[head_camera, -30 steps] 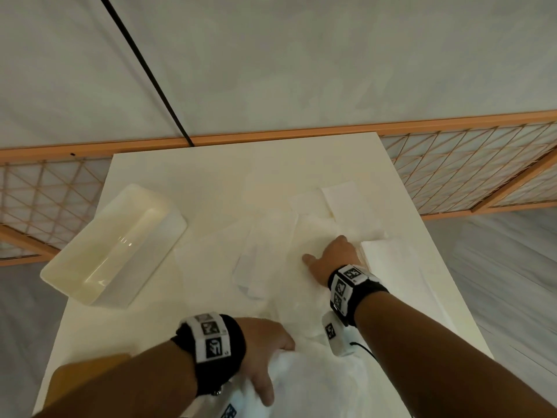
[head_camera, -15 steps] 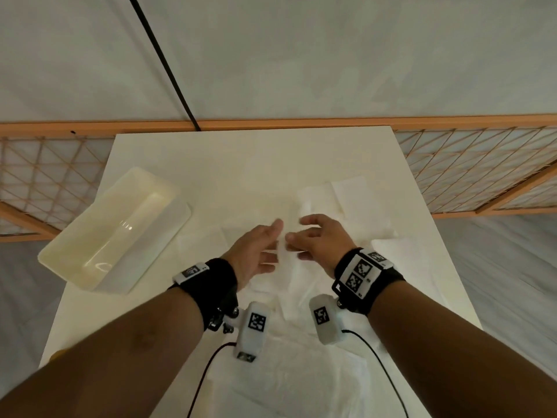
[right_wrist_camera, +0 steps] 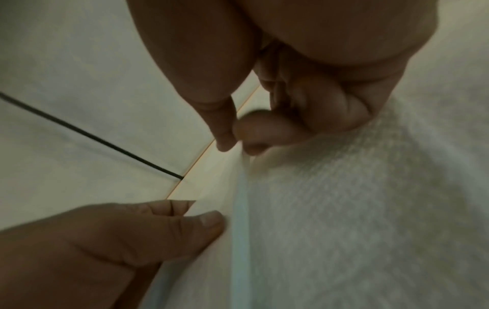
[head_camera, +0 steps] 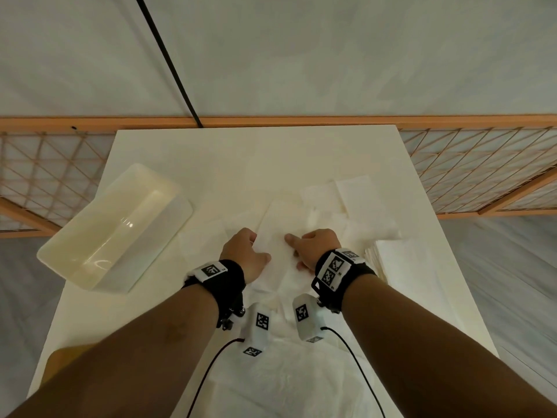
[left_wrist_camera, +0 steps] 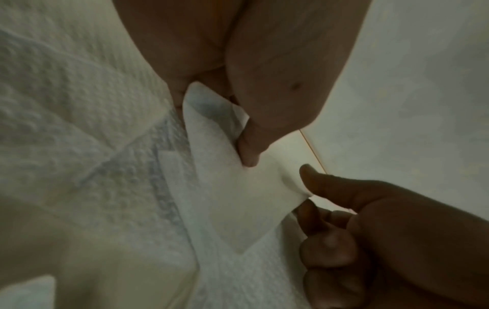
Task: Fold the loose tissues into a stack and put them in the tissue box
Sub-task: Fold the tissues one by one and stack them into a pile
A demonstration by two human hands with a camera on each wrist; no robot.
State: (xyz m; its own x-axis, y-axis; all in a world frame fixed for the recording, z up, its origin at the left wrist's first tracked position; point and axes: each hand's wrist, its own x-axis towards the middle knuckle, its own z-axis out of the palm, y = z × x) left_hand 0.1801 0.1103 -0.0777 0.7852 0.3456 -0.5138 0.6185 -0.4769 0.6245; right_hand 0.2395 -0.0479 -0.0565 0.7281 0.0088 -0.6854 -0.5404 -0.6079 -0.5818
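**Both hands pinching one tissue, folding barely begun**

While both hands work at the middle of the white table (head_camera: 301, 152), the left hand (head_camera: 245, 254) pinches one edge of a single tissue (head_camera: 280, 224) between thumb and curled fingers; the right hand (head_camera: 316, 250) pinches the opposite edge between thumb and forefinger; the wrist views show the sheet held taut and partly lifted between them, though whether a crease is forming cannot be told. Around and beneath it lie many loose tissues (head_camera: 346, 206), spread and overlapping toward the right and the near edge; a neater pile of sheets (head_camera: 401, 260) sits just beside the right wrist, perhaps an early stack. Well apart on the left stands the tissue box (head_camera: 114, 230), a pale open container, tilted across the table's corner, apparently with nothing in it. Judging by this, most of the folding, all the stacking and the loading remain.
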